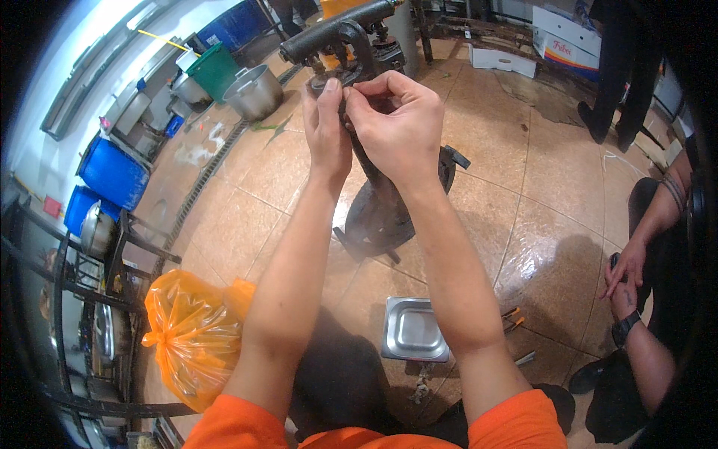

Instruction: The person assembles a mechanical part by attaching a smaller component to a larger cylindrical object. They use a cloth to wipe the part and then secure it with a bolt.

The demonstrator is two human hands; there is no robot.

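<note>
A dark metal gas burner (378,217) with a round, legged lower part stands upright in front of me. A thick black pipe (336,31) with brass-coloured valve fittings joins its top end. My left hand (327,142) is closed around the burner's upper part, just below the pipe, thumb pointing up. Right beside it, my right hand (404,123) is closed in a pinch, thumb and forefinger at the same spot. Whatever small part lies between those fingertips is hidden.
An orange plastic bag (193,333) sits at the left near a black metal rack (75,280). A steel pan (415,329) and orange-handled tools (514,320) lie below. Another person's hands (627,277) rest at the right. Pots (254,93) and blue barrels (112,172) stand farther left.
</note>
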